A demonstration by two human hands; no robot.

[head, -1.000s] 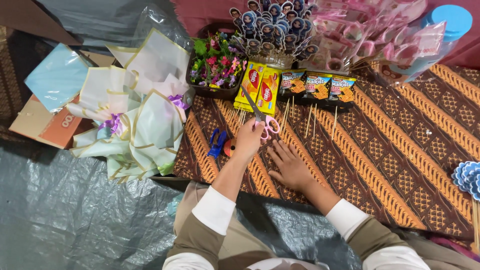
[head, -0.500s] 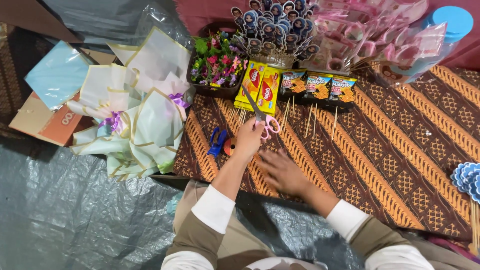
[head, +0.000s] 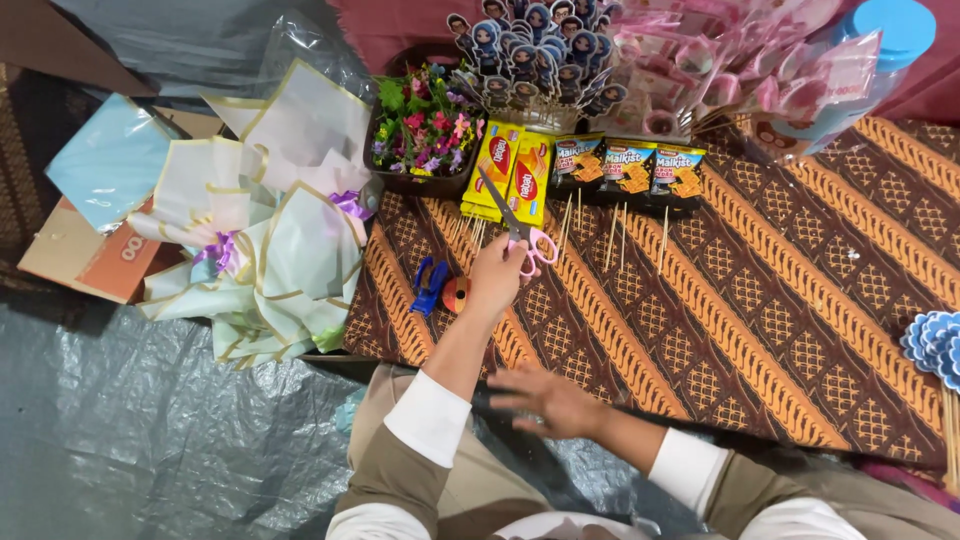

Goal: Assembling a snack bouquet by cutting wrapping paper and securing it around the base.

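Observation:
My left hand (head: 497,278) is raised over the brown patterned cloth (head: 800,300) and grips pink-handled scissors (head: 515,222), whose blades point up and left toward two yellow snack packets (head: 512,168). My right hand (head: 545,400) is blurred, fingers spread, holding nothing, at the cloth's near edge by my lap. Thin wooden skewers (head: 612,235) lie just right of the scissors. A blue clip-like tool (head: 430,285) and a small red round object (head: 457,294) sit left of my left wrist.
Three dark snack packets (head: 625,165) lie beyond the skewers. A basket of small flowers (head: 420,130), cartoon figure picks (head: 540,50) and pink wrapped items (head: 720,60) line the back. Pale wrapped bouquets (head: 270,250) and a cardboard box (head: 90,262) lie left on a grey tarp (head: 120,430).
My right hand has drawn back from the middle of the cloth to its near edge by my lap. My left hand keeps the scissors in about the same place.

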